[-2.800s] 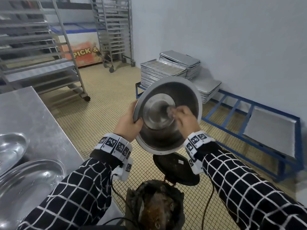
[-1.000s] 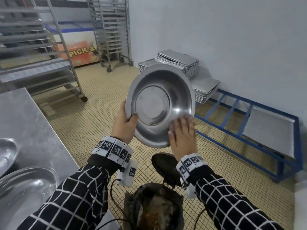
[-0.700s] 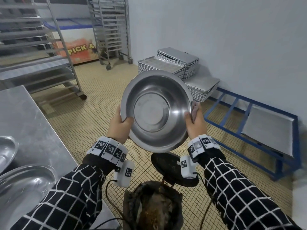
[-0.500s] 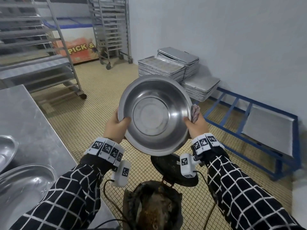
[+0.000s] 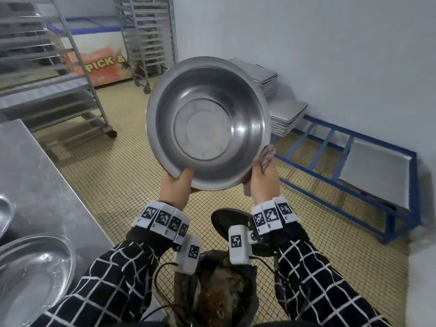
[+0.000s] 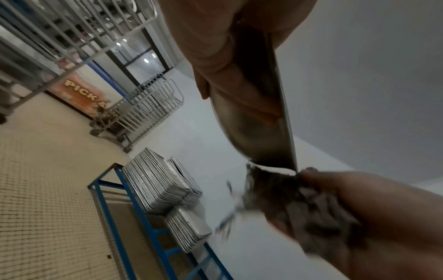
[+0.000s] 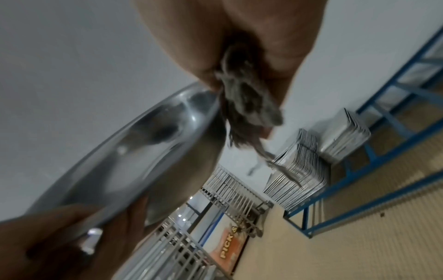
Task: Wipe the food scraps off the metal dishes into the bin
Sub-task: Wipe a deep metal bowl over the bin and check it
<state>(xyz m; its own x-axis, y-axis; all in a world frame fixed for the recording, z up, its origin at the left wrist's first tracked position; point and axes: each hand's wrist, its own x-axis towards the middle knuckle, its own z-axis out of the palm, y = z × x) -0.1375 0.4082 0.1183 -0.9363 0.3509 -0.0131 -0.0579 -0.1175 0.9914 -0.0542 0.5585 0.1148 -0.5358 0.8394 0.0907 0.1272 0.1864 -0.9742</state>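
A round metal bowl [image 5: 207, 123] is held up at chest height, tilted so its shiny inside faces me. No scraps show inside it. My left hand [image 5: 177, 187] grips the lower left rim, thumb inside the bowl [image 6: 258, 113]. My right hand [image 5: 263, 178] holds a crumpled grey cloth [image 5: 267, 154] and presses it against the lower right rim. The cloth [image 7: 244, 106] hangs from the fingers beside the bowl [image 7: 120, 161]. Directly below my wrists stands the open dark bin [image 5: 221, 291] with brown scraps in it, its black lid [image 5: 224, 223] tipped back.
A steel table [image 5: 35, 180] at left carries oval metal dishes [image 5: 30, 274]. Stacks of flat trays [image 5: 283, 109] sit on a low blue frame [image 5: 354, 166] along the right wall. Wheeled tray racks [image 5: 146, 38] and a chest freezer [image 5: 103, 60] stand behind on the tiled floor.
My right hand left the inside of the bowl and took the right rim with the cloth. Both hands then slid down to the lower rim, and the bowl rose slightly.
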